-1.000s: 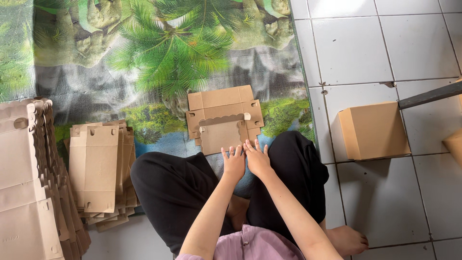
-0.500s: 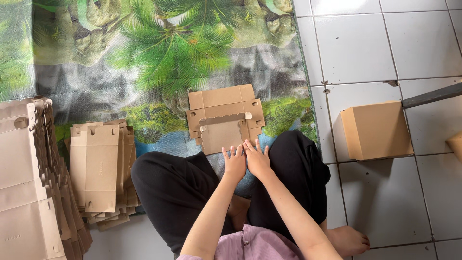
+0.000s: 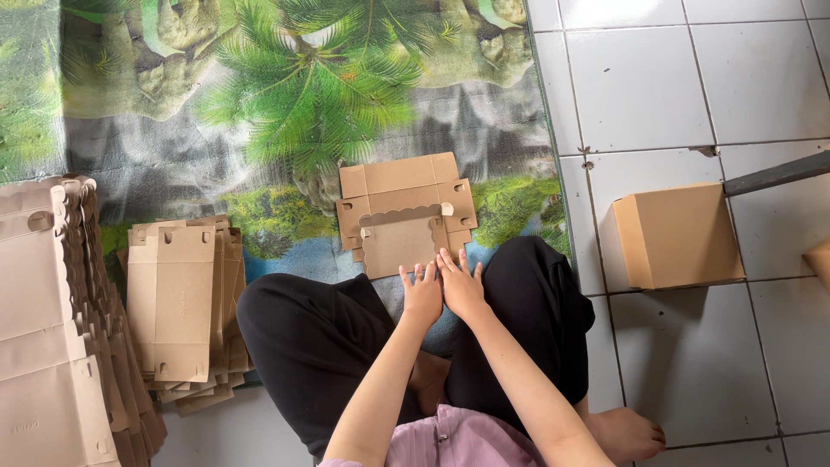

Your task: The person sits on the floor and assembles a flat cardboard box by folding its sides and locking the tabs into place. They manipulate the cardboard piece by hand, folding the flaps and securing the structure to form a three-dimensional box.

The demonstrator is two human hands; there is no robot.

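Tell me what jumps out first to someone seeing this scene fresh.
First, the two hands, left hand and right hand, side by side on the near edge of a flat cardboard box blank, lying on a palm-tree printed mat before the seated person's crossed legs. Next, stacks of flat blanks pile up at the left, and one assembled box sits on the white tiles at right.
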